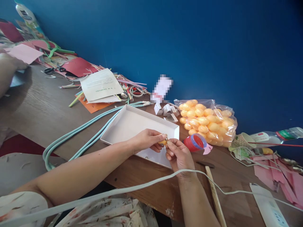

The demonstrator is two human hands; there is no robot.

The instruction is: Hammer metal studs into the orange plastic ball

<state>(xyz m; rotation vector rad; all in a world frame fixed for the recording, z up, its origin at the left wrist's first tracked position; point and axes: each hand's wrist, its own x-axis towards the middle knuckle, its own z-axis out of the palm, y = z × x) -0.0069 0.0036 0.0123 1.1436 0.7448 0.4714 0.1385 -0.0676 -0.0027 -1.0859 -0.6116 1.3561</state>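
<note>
Over the right part of a shallow white box (132, 121), my two hands meet fingertip to fingertip. My left hand (150, 138) is closed in a pinch on a small yellow-orange piece (162, 143) with a shiny metal bit at its upper end. Thumb and forefinger of my right hand (180, 153) pinch close by the metal bit; whatever is in that pinch is too small to make out. A tiny shiny metal piece (146, 157) lies in the box below my left hand. Just right of my hands a red roll with a blue rim (196, 142) rests on its side.
Behind the box sits a clear bag of orange-yellow balls (205, 119). Pale blue cords (90, 121) loop at left; a white cable (151, 183) crosses in front of my right wrist. Right lie a wooden stick (215, 195) and a power strip (267, 205). Another person's hand (14, 61) is far left.
</note>
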